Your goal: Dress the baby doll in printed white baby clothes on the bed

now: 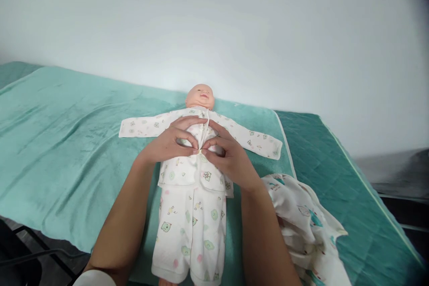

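Note:
A baby doll (200, 95) lies on its back on a teal blanket (67, 134), arms spread out. It wears a white printed shirt (181, 172) and matching trousers (191, 232). My left hand (170, 140) and my right hand (229, 156) both rest on the doll's chest. Their fingertips meet in a pinch at the shirt's front closure, each hand gripping one edge of the fabric.
A crumpled pile of white printed baby clothes (308, 228) lies to the right of the doll, near the blanket's white-trimmed edge. The bed (338, 165) runs up to a plain white wall (234, 22). Dark floor and a dark chair frame (23, 250) show at bottom left.

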### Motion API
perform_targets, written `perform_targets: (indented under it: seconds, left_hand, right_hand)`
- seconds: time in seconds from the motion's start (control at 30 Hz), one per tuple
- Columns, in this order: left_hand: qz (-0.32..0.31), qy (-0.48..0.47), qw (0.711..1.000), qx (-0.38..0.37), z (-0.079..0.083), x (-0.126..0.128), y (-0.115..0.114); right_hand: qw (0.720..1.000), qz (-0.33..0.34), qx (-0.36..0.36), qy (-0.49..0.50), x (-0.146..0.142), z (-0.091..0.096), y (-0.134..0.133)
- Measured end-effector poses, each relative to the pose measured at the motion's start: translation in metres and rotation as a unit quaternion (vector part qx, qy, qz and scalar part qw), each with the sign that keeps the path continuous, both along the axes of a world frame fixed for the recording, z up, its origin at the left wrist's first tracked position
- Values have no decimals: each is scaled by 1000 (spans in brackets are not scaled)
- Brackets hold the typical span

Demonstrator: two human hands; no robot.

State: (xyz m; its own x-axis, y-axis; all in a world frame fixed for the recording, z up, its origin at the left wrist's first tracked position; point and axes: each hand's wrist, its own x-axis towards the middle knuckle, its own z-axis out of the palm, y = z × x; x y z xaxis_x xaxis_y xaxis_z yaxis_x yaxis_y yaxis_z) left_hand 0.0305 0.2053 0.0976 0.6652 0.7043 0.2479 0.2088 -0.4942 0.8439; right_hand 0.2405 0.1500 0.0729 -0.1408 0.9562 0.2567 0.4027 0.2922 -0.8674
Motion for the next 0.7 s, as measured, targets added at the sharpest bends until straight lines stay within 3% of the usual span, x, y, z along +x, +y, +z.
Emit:
perform_targets:
  seconds: [0.4,0.7]
  left_hand:
    - [-8,12,1000,12,-3,0,3]
    - [0,49,999,24,1,2,0]
  right_hand:
    - [1000,-21,6,14,-5,0,0]
    - [994,-4,-84,64,-1,9,-3]
